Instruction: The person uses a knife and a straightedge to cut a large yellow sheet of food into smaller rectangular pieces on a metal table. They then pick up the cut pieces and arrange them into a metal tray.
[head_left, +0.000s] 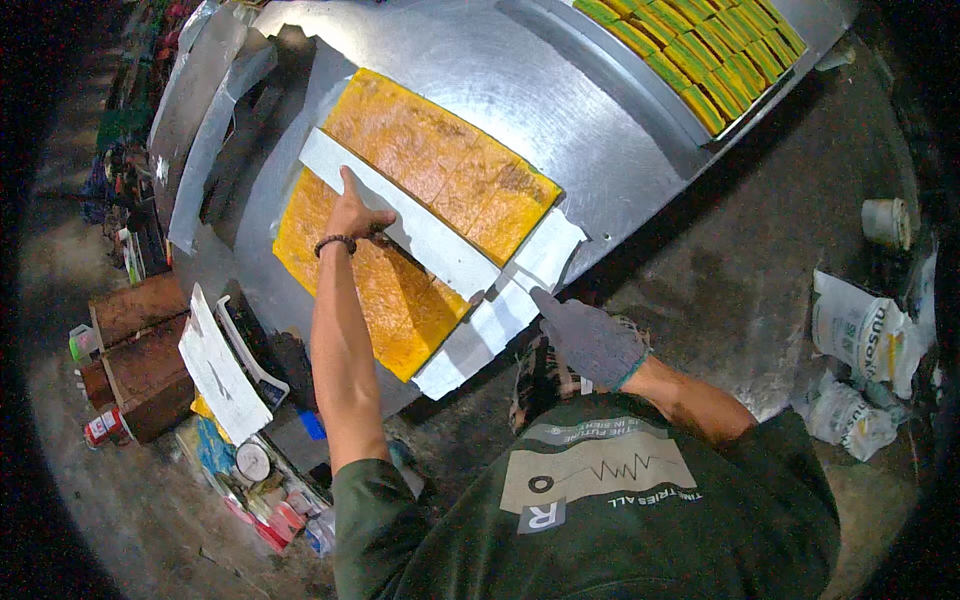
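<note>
A slab of orange-yellow layered cake (420, 135) lies on the metal table, with straight cut lines at its near right end. Across it rests a long flat white strip (427, 225), like a straightedge. My left hand (355, 214), bare with a beaded bracelet, presses on this strip with thumb and index finger apart. My right hand (589, 337), in a grey glove, is closed around what looks like a knife (519, 280). Its thin blade points at the strip's near end; the handle is hidden in the glove. White sheet material (480, 330) shows under the cake's near edge.
A metal tray (637, 71) of cut green-and-yellow cake pieces (712, 52) stands at the table's far right. The table edge (645, 202) runs diagonally beside me. Left are wooden boxes (142, 345) and a white board (221, 367). Plastic bags (862, 330) and a tub (885, 223) sit right.
</note>
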